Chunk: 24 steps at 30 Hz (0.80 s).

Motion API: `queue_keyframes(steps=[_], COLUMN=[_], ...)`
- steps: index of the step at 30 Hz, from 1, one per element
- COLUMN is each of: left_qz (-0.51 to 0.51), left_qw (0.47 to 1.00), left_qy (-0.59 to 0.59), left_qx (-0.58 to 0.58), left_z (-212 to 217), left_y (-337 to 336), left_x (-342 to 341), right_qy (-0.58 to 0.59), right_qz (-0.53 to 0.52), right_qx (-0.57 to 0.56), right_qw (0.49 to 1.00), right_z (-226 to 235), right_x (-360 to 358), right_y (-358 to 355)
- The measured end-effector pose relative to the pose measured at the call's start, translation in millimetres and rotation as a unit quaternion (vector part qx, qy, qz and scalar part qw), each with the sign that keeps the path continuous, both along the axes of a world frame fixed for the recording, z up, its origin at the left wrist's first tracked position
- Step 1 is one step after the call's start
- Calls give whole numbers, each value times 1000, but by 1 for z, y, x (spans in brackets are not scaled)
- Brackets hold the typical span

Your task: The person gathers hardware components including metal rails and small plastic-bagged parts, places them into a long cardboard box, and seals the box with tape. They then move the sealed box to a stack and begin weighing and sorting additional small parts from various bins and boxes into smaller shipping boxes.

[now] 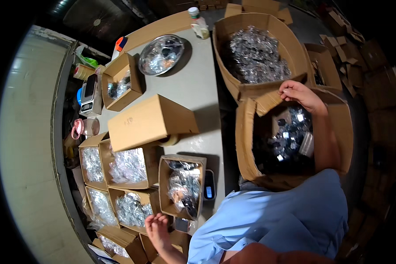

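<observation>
My left hand (158, 232) is raised at the lower middle, fingers loosely bent and nothing visible in them. It is near a carton of clear plastic packets (134, 208) and a small carton (161, 176) of bagged parts. My right hand (300, 96) is over the rim of a large carton (245, 145) on the right, its fingertips pressed together by a cardboard flap (268, 104). Whether they pinch anything is hidden. Dark pieces and clear packets (290, 136) lie inside that carton, partly behind my forearm.
A taller carton of clear packets (259, 53) stands beyond. On the table (207, 97) are a steel bowl (161, 55), a bottle (198, 24), an upturned carton (138, 125), a carton of bagged parts (121, 81) and a scale with a lit display (209, 192). More packet cartons line the left.
</observation>
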<state>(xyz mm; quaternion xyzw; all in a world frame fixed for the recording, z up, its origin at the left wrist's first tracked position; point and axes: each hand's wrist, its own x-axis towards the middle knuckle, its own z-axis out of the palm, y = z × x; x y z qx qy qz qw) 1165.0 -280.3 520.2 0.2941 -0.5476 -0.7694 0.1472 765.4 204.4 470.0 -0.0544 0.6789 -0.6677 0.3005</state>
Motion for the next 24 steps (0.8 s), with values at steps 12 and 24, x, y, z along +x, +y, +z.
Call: queue_keyframes(steps=[12, 24], left_qz=[-204, 32], left_qw=[978, 984], left_qy=[46, -173], left_qx=[-9, 22], left_z=[-28, -66], left_y=[121, 202], left_x=[73, 250], right_qy=[-36, 63], right_qz=[328, 314], right_qx=[448, 640], right_qw=[831, 699], right_z=[-263, -284], right_x=[201, 259], right_y=[9, 18])
